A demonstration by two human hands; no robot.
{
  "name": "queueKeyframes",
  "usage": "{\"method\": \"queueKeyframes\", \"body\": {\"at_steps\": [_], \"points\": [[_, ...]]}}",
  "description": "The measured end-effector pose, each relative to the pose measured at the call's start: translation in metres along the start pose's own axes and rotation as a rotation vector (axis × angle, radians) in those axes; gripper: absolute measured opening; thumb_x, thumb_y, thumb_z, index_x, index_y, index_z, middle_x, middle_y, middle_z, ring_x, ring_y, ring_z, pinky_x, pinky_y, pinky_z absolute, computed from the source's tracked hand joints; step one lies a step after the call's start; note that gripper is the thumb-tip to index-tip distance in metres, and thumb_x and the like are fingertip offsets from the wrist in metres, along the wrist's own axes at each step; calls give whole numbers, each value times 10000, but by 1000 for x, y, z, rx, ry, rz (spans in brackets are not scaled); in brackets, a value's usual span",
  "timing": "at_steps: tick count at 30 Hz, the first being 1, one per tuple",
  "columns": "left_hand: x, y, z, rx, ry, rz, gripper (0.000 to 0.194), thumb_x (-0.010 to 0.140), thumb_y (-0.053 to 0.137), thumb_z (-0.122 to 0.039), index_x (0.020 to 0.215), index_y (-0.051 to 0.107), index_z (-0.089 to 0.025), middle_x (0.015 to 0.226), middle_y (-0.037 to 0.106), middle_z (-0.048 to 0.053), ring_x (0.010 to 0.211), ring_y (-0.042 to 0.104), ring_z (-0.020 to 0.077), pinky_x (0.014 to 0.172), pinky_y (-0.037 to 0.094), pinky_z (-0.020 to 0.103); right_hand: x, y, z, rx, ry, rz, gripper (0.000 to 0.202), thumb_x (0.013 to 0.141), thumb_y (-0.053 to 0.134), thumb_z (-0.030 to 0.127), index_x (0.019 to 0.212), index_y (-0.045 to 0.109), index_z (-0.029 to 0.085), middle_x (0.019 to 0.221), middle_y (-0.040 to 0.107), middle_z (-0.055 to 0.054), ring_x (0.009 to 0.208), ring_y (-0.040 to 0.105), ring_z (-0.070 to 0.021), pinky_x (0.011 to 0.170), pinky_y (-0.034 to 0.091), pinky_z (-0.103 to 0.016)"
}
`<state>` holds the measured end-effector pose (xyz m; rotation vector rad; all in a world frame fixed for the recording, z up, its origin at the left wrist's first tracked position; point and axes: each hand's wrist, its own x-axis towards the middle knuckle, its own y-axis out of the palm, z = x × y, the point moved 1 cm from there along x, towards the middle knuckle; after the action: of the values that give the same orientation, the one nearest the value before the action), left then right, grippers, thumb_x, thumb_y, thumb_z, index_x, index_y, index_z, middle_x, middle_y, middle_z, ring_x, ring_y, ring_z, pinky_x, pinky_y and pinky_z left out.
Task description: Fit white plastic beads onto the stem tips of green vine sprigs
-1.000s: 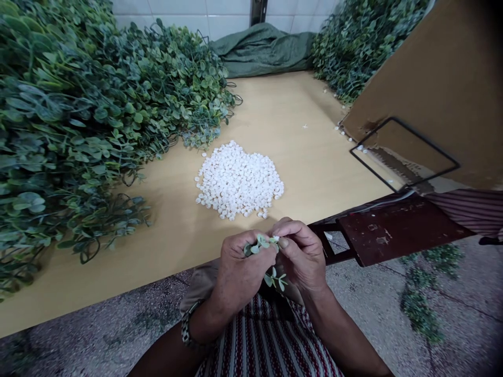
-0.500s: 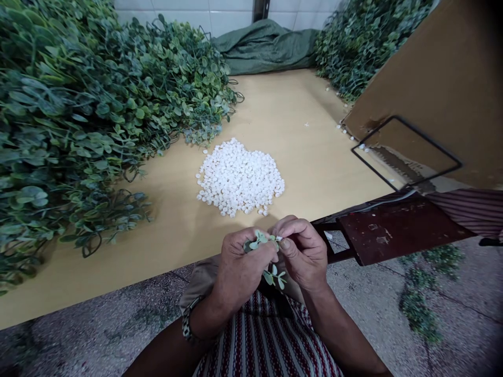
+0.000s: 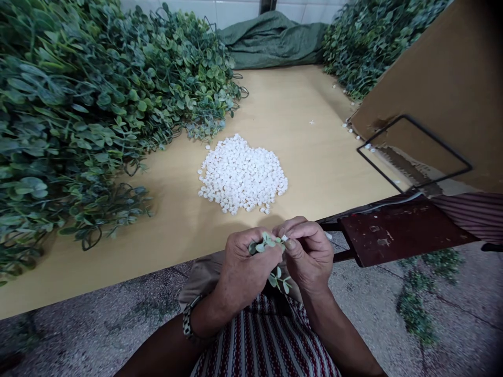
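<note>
While our left hand [image 3: 245, 269] grips the leafy sprig [image 3: 268, 243], seemingly to steady its tip, our right [image 3: 310, 256] pinches a small white piece [image 3: 284, 238] there.

A band [image 3: 187, 320] of alternating light and dark links circles the wrist of the left hand [image 3: 244, 267]. Right of the band, a garment [image 3: 261, 343] covers the lap, striped lengthwise in dark red, off-white and near-black, with small repeating marks. Just beyond the band shows plain khaki cloth [image 3: 202, 277], softly creased.
</note>
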<state>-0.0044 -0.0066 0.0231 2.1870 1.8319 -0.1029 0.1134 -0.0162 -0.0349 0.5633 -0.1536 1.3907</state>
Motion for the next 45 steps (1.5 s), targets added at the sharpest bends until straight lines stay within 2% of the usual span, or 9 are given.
{"method": "queueKeyframes", "body": {"at_steps": [13, 20, 24, 28, 34, 45], "points": [[0, 2, 7, -71, -26, 17, 153, 654, 548, -195, 505, 549, -163, 488, 542, -24, 449, 425, 80, 458, 331, 216, -1, -1, 1, -142, -111, -44, 104, 852, 655, 136, 888, 672, 233, 826, 658, -9, 740, 643, -154, 630, 538, -304], [-1, 3, 14, -143, -33, -41, 158, 656, 562, -204, 509, 515, -169, 490, 502, -35, 464, 438, 86, 469, 342, 218, -4, -3, 7, -405, -302, -42, 283, 814, 657, 40, 992, 717, 251, 896, 713, -21, 831, 688, -175, 710, 599, -349], [-2, 5, 13, -177, -38, -69, 199, 654, 579, -213, 494, 468, -168, 479, 441, -52, 452, 369, 63, 454, 308, 201, -7, -1, 7, -466, -359, -75, 322, 807, 651, 24, 1023, 724, 251, 918, 724, -30, 841, 703, -189, 735, 633, -388], [-3, 6, 9, -177, -28, -68, 179, 639, 561, -200, 490, 467, -168, 473, 442, -52, 445, 360, 62, 447, 314, 198, -8, -1, 5, -506, -399, -90, 343, 803, 646, 22, 1041, 722, 257, 922, 734, -31, 828, 719, -201, 728, 660, -412], [-2, 5, 12, -171, 8, -70, 132, 656, 560, -185, 528, 535, -165, 470, 473, -54, 432, 373, 61, 440, 323, 195, -10, 0, 4, -492, -411, -81, 399, 781, 641, -17, 1069, 717, 248, 971, 729, -36, 874, 721, -208, 778, 665, -446], [1, 7, 17, -151, 5, -88, 129, 641, 566, -184, 521, 521, -170, 462, 464, -58, 407, 359, 54, 401, 300, 189, -9, -4, 5, -541, -427, -39, 400, 798, 631, 0, 1090, 704, 263, 987, 725, -33, 888, 726, -211, 768, 672, -445]]}}
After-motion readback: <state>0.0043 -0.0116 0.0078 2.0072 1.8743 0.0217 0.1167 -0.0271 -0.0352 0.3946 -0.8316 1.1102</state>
